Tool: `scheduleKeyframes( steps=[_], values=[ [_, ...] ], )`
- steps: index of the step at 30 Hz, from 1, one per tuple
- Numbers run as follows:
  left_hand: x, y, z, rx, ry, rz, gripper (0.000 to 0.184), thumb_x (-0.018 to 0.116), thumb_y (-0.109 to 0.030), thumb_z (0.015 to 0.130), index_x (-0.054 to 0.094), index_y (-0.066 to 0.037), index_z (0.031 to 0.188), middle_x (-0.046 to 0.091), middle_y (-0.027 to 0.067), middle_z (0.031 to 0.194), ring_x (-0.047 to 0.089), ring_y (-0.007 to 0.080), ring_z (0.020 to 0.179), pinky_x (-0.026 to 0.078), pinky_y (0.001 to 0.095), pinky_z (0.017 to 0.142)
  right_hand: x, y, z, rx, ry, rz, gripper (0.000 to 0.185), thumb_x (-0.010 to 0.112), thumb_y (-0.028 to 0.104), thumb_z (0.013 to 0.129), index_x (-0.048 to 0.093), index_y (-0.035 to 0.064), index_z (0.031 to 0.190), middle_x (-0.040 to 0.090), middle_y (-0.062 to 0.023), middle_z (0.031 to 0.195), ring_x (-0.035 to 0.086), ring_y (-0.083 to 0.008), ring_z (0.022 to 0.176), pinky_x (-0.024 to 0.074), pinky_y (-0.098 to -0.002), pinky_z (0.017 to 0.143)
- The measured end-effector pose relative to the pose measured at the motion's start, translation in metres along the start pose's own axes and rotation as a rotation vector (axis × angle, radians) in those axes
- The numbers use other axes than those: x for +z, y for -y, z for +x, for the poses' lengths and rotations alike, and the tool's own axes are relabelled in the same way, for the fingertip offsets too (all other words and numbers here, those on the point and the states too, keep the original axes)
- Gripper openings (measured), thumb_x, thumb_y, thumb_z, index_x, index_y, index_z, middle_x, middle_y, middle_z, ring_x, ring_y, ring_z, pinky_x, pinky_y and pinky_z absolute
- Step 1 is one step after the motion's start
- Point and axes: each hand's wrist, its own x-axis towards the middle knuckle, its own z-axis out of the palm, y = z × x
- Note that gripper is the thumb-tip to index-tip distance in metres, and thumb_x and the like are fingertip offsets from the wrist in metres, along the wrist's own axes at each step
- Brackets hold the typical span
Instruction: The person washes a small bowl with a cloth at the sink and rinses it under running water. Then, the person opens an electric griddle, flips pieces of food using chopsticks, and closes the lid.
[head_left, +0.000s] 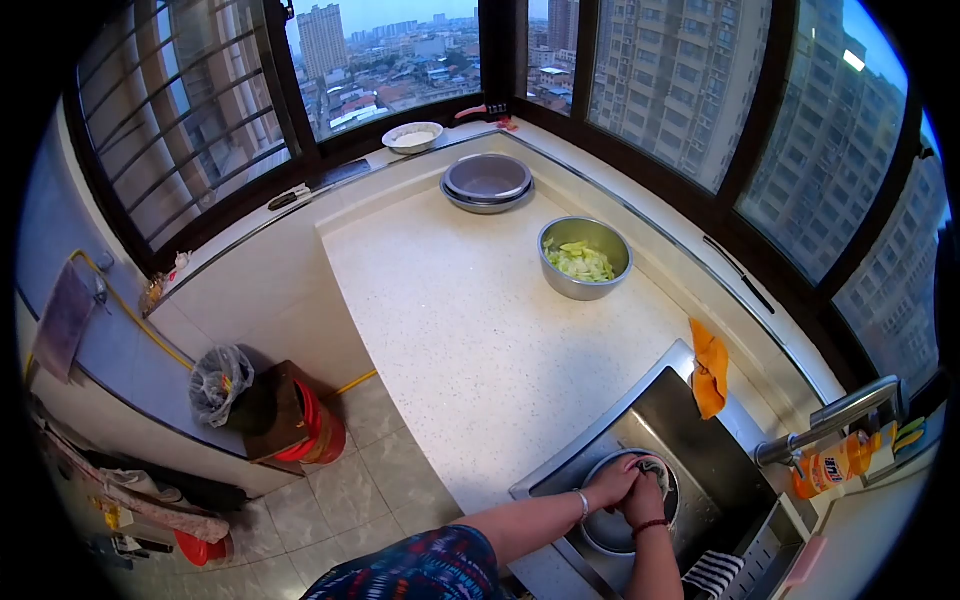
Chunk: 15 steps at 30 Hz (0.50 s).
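Note:
Both hands are together over a round metal bowl (pixel 607 530) in the sink (pixel 725 455). My left hand (pixel 612 482), with a bracelet at the wrist, is closed and presses against the other hand. My right hand (pixel 645 502), with a dark red band at the wrist, is closed too. A bit of greyish cloth-like material (pixel 655 467) shows at the far side of the fingers; what exactly it is I cannot make out. The fingers overlap and hide most of what they grip.
A metal bowl of cut green vegetable (pixel 585 262) and stacked grey bowls (pixel 488 178) sit on the counter (pixel 430 300). An orange cloth (pixel 709 368) hangs over the sink's rim. The faucet (pixel 830 420) and an orange bottle (pixel 830 466) stand at the right.

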Motion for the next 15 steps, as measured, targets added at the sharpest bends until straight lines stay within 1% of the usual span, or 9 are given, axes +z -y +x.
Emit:
scheduleKeyframes(
  steps=[2, 3, 4, 6, 7, 9, 11, 13, 15],
  values=[
    [-0.001, -0.013, -0.012, 0.049, -0.075, 0.070, 0.041, 0.046, -0.025, 0.084, 0.044, -0.006, 0.120, 0.055, 0.0160, 0.108, 0.055, 0.0254, 0.094, 0.046, 0.0339, 0.079, 0.008, -0.008, 0.000, 0.056, 0.031, -0.047, 0.028, 0.063, 0.020, 0.070, 0.059, 0.0038, 0.093, 0.054, -0.0208, 0.098, 0.054, -0.0374, 0.090, 0.0441, -0.0412, 0.077],
    [-0.002, -0.018, -0.014, 0.052, -0.072, 0.070, 0.041, 0.046, -0.025, 0.084, 0.044, -0.006, 0.120, 0.055, 0.0160, 0.108, 0.055, 0.0254, 0.094, 0.046, 0.0339, 0.079, 0.006, -0.004, 0.000, 0.107, 0.065, -0.094, 0.030, 0.065, 0.022, 0.068, 0.060, 0.0046, 0.092, 0.056, -0.0199, 0.097, 0.055, -0.0366, 0.089, 0.0447, -0.0412, 0.076],
    [-0.004, -0.022, -0.017, 0.015, -0.091, 0.131, 0.041, 0.046, -0.025, 0.084, 0.044, -0.007, 0.120, 0.056, 0.0158, 0.106, 0.056, 0.0259, 0.093, 0.047, 0.0347, 0.077, 0.001, 0.001, -0.003, 0.107, 0.062, -0.097, 0.030, 0.065, 0.022, 0.068, 0.060, 0.0046, 0.092, 0.056, -0.0199, 0.097, 0.055, -0.0366, 0.089, 0.0447, -0.0412, 0.076],
    [-0.005, -0.026, -0.018, -0.017, -0.106, 0.194, 0.041, 0.047, -0.026, 0.083, 0.044, -0.008, 0.120, 0.057, 0.0156, 0.104, 0.056, 0.0263, 0.091, 0.048, 0.0354, 0.075, -0.009, 0.015, -0.011, 0.154, 0.091, -0.052, 0.032, 0.068, 0.024, 0.064, 0.062, 0.0046, 0.089, 0.061, -0.0185, 0.089, 0.058, -0.0346, 0.084, 0.0461, -0.0410, 0.073],
    [-0.005, -0.027, -0.018, -0.058, -0.110, 0.176, 0.037, 0.046, -0.026, 0.084, 0.047, -0.009, 0.117, 0.057, 0.0169, 0.104, 0.057, 0.0305, 0.089, 0.047, 0.0365, 0.074, -0.010, 0.012, -0.011, 0.157, 0.088, -0.055, 0.032, 0.068, 0.024, 0.064, 0.062, 0.0046, 0.089, 0.061, -0.0185, 0.089, 0.058, -0.0346, 0.084, 0.0461, -0.0410, 0.073],
    [-0.002, -0.023, -0.015, -0.099, -0.108, 0.160, 0.034, 0.045, -0.026, 0.084, 0.050, -0.009, 0.113, 0.057, 0.0182, 0.104, 0.058, 0.0346, 0.086, 0.047, 0.0375, 0.072, -0.006, 0.002, -0.011, 0.130, 0.124, 0.101, 0.027, 0.068, 0.021, 0.064, 0.064, 0.0035, 0.084, 0.063, -0.0172, 0.080, 0.061, -0.0320, 0.075, 0.0472, -0.0394, 0.069],
    [0.001, 0.001, -0.002, 0.200, -0.126, 0.184, 0.035, 0.046, -0.026, 0.084, 0.049, -0.008, 0.114, 0.057, 0.0187, 0.104, 0.058, 0.0330, 0.086, 0.047, 0.0375, 0.072, 0.000, -0.003, -0.012, 0.111, 0.116, 0.173, 0.025, 0.068, 0.020, 0.064, 0.065, 0.0032, 0.082, 0.063, -0.0170, 0.078, 0.061, -0.0307, 0.073, 0.0475, -0.0382, 0.067],
    [0.004, 0.026, 0.016, 0.220, -0.125, 0.116, 0.034, 0.045, -0.025, 0.085, 0.049, -0.007, 0.114, 0.056, 0.0186, 0.104, 0.058, 0.0313, 0.087, 0.046, 0.0370, 0.073, 0.002, 0.001, -0.013, 0.091, 0.110, 0.245, 0.022, 0.067, 0.020, 0.065, 0.066, 0.0030, 0.079, 0.063, -0.0167, 0.075, 0.062, -0.0294, 0.070, 0.0478, -0.0370, 0.065],
    [0.007, 0.036, 0.022, 0.237, -0.128, 0.047, 0.034, 0.045, -0.025, 0.085, 0.048, -0.005, 0.113, 0.056, 0.0184, 0.105, 0.058, 0.0296, 0.088, 0.046, 0.0365, 0.074, 0.005, 0.009, -0.014, 0.112, -0.067, 0.278, 0.016, 0.065, 0.018, 0.067, 0.066, 0.0035, 0.075, 0.063, -0.0154, 0.070, 0.062, -0.0271, 0.067, 0.0478, -0.0357, 0.061]
  ],
)
